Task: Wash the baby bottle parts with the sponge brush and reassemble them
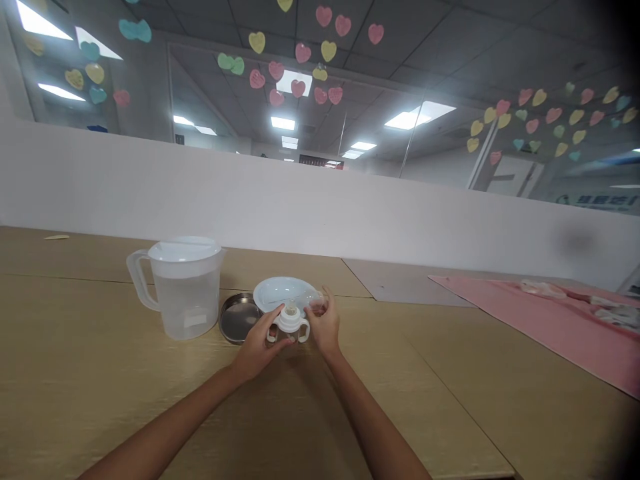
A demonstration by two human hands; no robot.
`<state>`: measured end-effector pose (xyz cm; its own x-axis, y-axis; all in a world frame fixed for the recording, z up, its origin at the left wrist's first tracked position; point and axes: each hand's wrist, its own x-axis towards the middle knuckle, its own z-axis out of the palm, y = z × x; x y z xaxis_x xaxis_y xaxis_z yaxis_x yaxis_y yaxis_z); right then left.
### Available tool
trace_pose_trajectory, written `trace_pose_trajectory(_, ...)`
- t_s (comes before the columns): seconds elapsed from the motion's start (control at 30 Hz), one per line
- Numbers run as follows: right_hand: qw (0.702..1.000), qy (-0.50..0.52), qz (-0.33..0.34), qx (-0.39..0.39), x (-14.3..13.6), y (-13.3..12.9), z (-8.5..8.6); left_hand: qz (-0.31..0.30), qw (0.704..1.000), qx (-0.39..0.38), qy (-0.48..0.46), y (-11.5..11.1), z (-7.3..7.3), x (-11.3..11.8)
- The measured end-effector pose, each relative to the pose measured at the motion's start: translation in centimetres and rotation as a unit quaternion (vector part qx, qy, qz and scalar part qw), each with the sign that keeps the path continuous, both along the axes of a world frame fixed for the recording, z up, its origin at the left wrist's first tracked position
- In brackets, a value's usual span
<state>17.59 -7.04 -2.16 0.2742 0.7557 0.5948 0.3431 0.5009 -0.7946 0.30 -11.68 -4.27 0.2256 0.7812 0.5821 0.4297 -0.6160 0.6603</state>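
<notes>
My left hand (259, 348) is closed round a small baby bottle (290, 320) with a white collar, a teat on top and two white side handles. The bottle is upright, close above the table. To its right, my right hand (326, 325) pinches a clear, dome-shaped bottle cap (313, 299), apart from the teat. Behind both hands lies a white bowl (273, 287), its near right part covered by the cap and fingers. Left of the bottle, a round shallow metal dish (237, 320) sits beside the bowl.
A clear plastic pitcher (185, 293) with a lid and liquid inside stands at the left. On the right, a pink cloth (525, 320) bears crumpled white pieces. A white low wall (310, 207) with glass above closes off the wooden table's (400, 400) far side.
</notes>
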Motion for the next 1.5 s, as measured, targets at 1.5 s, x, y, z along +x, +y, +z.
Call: trace_pose_trajectory(1.5,0.982,-0.073,0.169,0.05,-1.8,-3.0,0.7,-0.027,0.993,-0.096,-0.065,0.0,0.4,-0.2)
